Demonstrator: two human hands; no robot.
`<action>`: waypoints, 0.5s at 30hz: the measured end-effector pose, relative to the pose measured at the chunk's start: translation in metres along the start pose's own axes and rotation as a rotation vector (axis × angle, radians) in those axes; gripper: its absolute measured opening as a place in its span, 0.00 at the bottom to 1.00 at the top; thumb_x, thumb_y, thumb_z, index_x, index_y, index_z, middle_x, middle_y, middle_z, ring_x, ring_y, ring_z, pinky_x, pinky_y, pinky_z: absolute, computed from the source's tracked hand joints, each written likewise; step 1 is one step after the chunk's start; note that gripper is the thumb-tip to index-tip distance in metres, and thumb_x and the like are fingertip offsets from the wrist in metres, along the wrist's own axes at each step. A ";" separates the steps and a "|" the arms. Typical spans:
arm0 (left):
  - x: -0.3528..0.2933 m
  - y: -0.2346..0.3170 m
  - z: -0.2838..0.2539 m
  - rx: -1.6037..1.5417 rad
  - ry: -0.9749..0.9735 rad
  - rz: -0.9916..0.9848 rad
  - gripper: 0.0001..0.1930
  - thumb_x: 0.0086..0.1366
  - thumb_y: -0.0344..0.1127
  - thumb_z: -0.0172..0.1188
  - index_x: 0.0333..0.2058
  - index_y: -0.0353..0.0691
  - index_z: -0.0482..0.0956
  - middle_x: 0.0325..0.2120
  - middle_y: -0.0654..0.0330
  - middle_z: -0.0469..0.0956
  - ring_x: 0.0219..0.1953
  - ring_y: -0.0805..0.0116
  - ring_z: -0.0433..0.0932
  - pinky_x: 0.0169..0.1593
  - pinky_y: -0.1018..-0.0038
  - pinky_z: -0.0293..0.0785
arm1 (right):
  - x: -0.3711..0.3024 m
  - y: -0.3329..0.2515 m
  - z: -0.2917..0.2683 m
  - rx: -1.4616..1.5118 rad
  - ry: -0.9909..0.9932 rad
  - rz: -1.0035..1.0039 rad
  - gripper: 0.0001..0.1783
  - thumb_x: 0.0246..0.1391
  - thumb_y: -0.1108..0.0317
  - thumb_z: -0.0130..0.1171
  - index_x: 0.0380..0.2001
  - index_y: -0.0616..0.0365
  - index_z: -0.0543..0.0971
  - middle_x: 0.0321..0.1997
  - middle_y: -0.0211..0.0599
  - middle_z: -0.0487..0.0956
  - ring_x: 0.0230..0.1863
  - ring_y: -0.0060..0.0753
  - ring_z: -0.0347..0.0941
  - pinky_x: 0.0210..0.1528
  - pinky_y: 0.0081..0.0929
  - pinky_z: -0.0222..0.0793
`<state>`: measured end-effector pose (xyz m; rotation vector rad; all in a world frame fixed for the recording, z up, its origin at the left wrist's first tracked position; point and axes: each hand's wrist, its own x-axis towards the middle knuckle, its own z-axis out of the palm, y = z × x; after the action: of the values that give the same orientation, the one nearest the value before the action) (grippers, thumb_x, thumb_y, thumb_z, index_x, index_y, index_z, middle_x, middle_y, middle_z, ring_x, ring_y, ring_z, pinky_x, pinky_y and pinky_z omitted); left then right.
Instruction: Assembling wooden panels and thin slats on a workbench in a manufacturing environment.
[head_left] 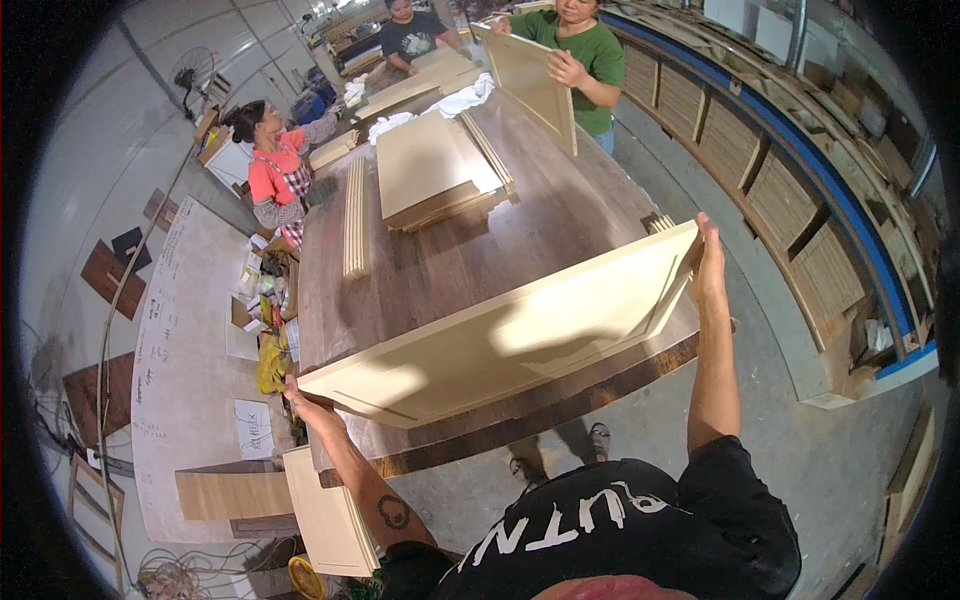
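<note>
A long cream cabinet door panel (pixel 510 345) with a raised border stands on edge, tilted, over the near end of the brown table (pixel 430 275). My left hand (pixel 306 406) grips its left end, the fingers partly hidden by the panel. At the opposite end, my right hand (pixel 709 265) is closed round the upper corner, fingertips at the top edge. Shadows fall across the panel's face. Just behind its right end, the tips of some thin strips (pixel 661 225) show.
A stack of flat panels (pixel 430 165) lies mid-table between bundled strips (pixel 356 220) and more strips (pixel 487 155). A person in green (pixel 595 65) holds another panel (pixel 530 85) upright. Two other people are farther back. Another cream panel (pixel 325 515) leans near my left forearm.
</note>
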<state>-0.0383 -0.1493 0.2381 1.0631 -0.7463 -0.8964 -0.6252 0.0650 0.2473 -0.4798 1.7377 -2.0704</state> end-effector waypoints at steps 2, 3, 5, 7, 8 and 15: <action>0.000 0.000 -0.003 -0.003 0.043 0.018 0.34 0.59 0.65 0.50 0.44 0.34 0.73 0.35 0.54 0.77 0.41 0.61 0.75 0.46 0.66 0.69 | -0.004 -0.003 0.003 -0.022 -0.011 0.009 0.43 0.46 0.31 0.54 0.47 0.63 0.72 0.38 0.39 0.71 0.41 0.35 0.67 0.49 0.33 0.60; -0.001 0.001 -0.006 -0.006 0.050 0.019 0.34 0.59 0.65 0.50 0.44 0.34 0.73 0.35 0.54 0.77 0.41 0.61 0.75 0.46 0.66 0.69 | -0.010 -0.008 0.008 -0.016 0.021 -0.001 0.44 0.46 0.31 0.54 0.47 0.64 0.72 0.38 0.39 0.71 0.41 0.36 0.68 0.49 0.33 0.60; -0.005 0.004 -0.012 -0.070 -0.003 0.050 0.34 0.58 0.65 0.51 0.44 0.34 0.73 0.35 0.54 0.76 0.41 0.61 0.75 0.47 0.67 0.69 | -0.014 -0.010 0.009 -0.013 0.042 -0.019 0.44 0.46 0.31 0.54 0.47 0.65 0.71 0.38 0.40 0.71 0.40 0.38 0.69 0.49 0.33 0.60; -0.008 0.007 0.003 -0.042 -0.017 0.010 0.34 0.59 0.65 0.51 0.44 0.34 0.73 0.35 0.55 0.76 0.41 0.61 0.75 0.47 0.67 0.69 | 0.000 0.007 -0.007 -0.034 -0.004 0.059 0.47 0.47 0.31 0.54 0.51 0.68 0.70 0.43 0.45 0.71 0.42 0.41 0.70 0.53 0.35 0.61; -0.011 0.007 0.003 -0.028 -0.028 -0.019 0.34 0.59 0.65 0.50 0.43 0.34 0.73 0.35 0.55 0.77 0.41 0.62 0.75 0.46 0.67 0.69 | -0.007 0.002 -0.001 -0.038 -0.008 0.064 0.47 0.47 0.31 0.54 0.51 0.68 0.70 0.43 0.45 0.71 0.42 0.41 0.70 0.53 0.35 0.61; -0.002 0.015 -0.003 -0.010 -0.099 -0.007 0.30 0.65 0.61 0.44 0.41 0.35 0.74 0.37 0.56 0.77 0.40 0.63 0.75 0.45 0.68 0.70 | -0.010 -0.098 0.008 -0.769 -0.178 -0.310 0.32 0.59 0.44 0.49 0.53 0.61 0.72 0.38 0.41 0.79 0.42 0.36 0.74 0.48 0.39 0.68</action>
<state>-0.0333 -0.1432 0.2512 1.0191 -0.8203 -0.9638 -0.6202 0.0787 0.3453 -1.1726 2.4210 -1.3859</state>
